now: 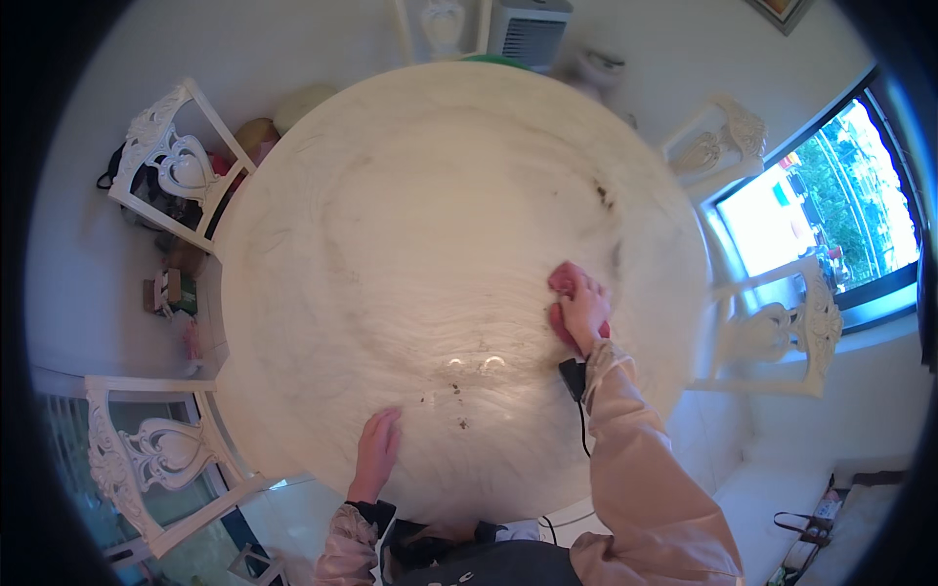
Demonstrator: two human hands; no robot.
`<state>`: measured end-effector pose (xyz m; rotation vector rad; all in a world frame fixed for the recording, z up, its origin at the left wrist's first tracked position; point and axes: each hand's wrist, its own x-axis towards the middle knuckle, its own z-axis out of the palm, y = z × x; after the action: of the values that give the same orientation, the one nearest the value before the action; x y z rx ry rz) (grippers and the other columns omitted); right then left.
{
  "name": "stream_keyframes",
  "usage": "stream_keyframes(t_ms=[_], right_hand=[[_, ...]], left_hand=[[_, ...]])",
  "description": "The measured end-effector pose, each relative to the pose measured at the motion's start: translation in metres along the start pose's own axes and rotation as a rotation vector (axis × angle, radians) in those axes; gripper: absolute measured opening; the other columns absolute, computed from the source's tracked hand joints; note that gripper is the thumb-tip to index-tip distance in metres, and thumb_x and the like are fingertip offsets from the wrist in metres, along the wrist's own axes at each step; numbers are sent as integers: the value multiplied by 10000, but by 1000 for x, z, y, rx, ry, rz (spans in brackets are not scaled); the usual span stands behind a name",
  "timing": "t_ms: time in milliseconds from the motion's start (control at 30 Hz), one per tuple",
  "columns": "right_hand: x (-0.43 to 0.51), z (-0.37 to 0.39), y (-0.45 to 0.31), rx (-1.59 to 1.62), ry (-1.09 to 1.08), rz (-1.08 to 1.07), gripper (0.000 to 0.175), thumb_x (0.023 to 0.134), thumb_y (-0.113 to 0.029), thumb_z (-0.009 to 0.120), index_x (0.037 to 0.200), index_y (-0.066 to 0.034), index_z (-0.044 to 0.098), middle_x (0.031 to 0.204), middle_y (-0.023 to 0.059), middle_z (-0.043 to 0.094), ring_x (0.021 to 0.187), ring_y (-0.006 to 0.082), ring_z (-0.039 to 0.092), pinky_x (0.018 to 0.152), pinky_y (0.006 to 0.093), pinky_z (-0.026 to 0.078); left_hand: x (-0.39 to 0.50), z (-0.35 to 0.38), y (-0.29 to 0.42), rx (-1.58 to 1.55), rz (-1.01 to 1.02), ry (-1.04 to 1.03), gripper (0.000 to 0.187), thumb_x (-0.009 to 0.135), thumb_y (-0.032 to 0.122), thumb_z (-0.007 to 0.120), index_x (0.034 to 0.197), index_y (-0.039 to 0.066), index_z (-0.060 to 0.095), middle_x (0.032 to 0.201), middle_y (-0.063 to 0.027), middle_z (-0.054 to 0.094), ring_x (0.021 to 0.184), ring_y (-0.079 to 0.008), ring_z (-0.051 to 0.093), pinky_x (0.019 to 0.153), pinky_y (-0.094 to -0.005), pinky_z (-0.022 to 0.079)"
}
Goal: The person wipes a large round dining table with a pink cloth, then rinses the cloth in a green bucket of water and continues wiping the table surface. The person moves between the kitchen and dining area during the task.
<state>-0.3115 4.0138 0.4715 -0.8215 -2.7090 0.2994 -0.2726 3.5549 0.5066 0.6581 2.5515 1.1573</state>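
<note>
My right hand (pixel 586 309) is closed on a red cloth (pixel 563 278), pressed on the right part of a round, pale marble-patterned table (pixel 410 220). Parts of the cloth stick out to the left of the fingers and beneath the palm. My left hand (pixel 378 447) rests empty near the table's front left edge, its fingers extended. Small dark crumbs (pixel 456 390) lie between the hands, and a dark spot of debris (pixel 602 194) is farther off at the right. Beside my right wrist sits a black device (pixel 572 379) with a cable.
White carved chairs (pixel 176 447) stand around the table, two at the left and others at the right and back. A grey air cooler (pixel 529 36) is behind the far edge. A window (pixel 828 205) is at the right, and a small box (pixel 176 289) at the left wall.
</note>
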Motion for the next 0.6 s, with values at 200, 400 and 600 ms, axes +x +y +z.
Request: stream_keyframes(t_ms=[200, 400, 600], right_hand=[[-29, 19, -139, 45, -294, -638, 464, 657, -168, 712, 1102, -131, 589, 1149, 61, 542, 1129, 326, 460, 857, 495, 427], [-129, 1, -161, 170, -273, -1004, 465, 654, -151, 679, 1109, -149, 585, 1099, 30, 553, 1066, 287, 491, 790, 445, 435], [-137, -49, -105, 471, -283, -654, 318, 645, -44, 621, 956, -109, 632, 975, 73, 620, 962, 292, 551, 829, 413, 420]], left_hand=[[-18, 3, -2, 0, -11, 18, 372, 824, -5, 569, 1194, 35, 558, 1237, -161, 559, 1171, -351, 517, 1011, -398, 414], [-16, 5, -2, 17, 25, 61, 398, 814, -22, 570, 1208, 26, 547, 1265, -171, 539, 1201, -357, 492, 1029, -409, 397], [-9, 11, -4, 8, 90, 34, 465, 829, -11, 592, 1283, 17, 498, 1343, -180, 487, 1278, -353, 432, 1073, -407, 358]])
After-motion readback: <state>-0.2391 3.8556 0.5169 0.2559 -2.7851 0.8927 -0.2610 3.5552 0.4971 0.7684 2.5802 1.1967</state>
